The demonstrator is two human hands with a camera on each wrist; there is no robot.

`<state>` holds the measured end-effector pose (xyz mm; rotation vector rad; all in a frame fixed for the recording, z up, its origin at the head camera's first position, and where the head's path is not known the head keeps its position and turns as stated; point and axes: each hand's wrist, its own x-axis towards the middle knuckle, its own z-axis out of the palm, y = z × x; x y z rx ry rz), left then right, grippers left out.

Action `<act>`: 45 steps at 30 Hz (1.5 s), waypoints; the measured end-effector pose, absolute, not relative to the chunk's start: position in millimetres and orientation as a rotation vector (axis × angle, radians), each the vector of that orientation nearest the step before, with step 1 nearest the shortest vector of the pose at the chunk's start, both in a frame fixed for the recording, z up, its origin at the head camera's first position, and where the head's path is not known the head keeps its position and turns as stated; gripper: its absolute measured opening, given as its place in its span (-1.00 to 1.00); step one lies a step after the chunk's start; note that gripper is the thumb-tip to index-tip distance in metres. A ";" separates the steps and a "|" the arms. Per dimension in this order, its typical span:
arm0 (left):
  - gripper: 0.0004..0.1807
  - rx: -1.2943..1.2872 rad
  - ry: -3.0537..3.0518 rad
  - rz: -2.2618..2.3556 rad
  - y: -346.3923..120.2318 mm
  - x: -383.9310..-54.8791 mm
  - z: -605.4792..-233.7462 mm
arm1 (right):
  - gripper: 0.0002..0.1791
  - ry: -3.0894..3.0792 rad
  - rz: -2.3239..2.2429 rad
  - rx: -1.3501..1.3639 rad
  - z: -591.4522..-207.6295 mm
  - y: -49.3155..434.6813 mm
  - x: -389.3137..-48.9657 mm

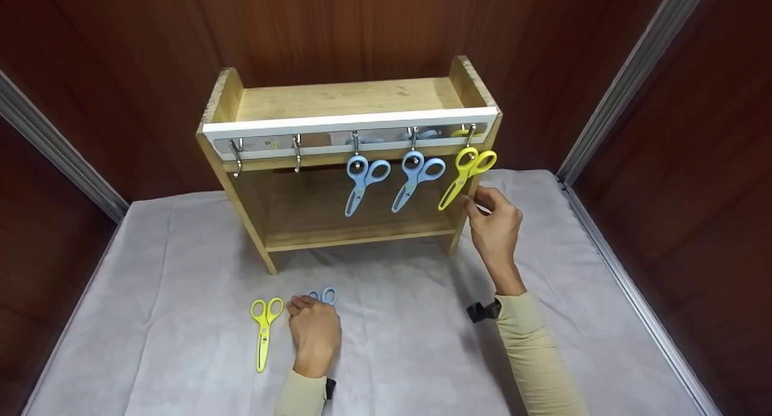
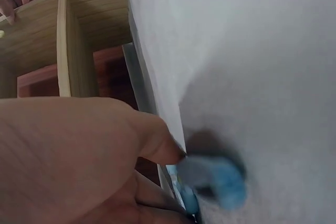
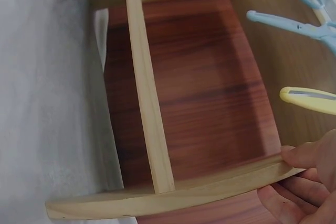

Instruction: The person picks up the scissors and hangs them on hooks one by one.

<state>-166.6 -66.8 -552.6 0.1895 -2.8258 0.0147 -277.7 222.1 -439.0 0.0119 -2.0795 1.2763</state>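
Observation:
My left hand point(image 1: 315, 328) is low over the cloth and pinches blue scissors point(image 1: 329, 295) by the handle; the hand hides their blades from the head view. In the left wrist view the thumb lies against a blurred blue handle loop point(image 2: 231, 187). Yellow scissors point(image 1: 263, 337) lie just left of this hand. My right hand point(image 1: 497, 226) grips the right side panel point(image 3: 210, 186) of a wooden shelf point(image 1: 344, 99), thumb on one face and fingers on the other. Close above it, yellow scissors point(image 1: 463, 175) hang from the rightmost hook.
Two blue scissors, one at centre point(image 1: 357, 184) and one further right point(image 1: 409, 184), hang from the white hook rail point(image 1: 350, 120). The left hook point(image 1: 236, 160) and its neighbour point(image 1: 297, 154) carry nothing. Grey cloth point(image 1: 199, 307) covers the table; dark wooden panels point(image 1: 362, 30) stand behind.

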 end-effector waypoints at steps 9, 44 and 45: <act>-0.72 0.036 -2.654 -0.005 -73.2 -167.3 -557.4 | -0.82 -2.069 1.271 0.002 -438.8 222.7 -276.8; -0.60 -0.309 -2.650 -2.045 -128.4 -192.4 -494.5 | -0.82 -2.061 1.274 -0.006 -439.6 221.5 -277.6; -0.59 -0.323 -2.638 -2.081 -129.5 -193.4 -493.0 | -0.82 -2.064 1.272 -0.003 -440.0 221.4 -277.6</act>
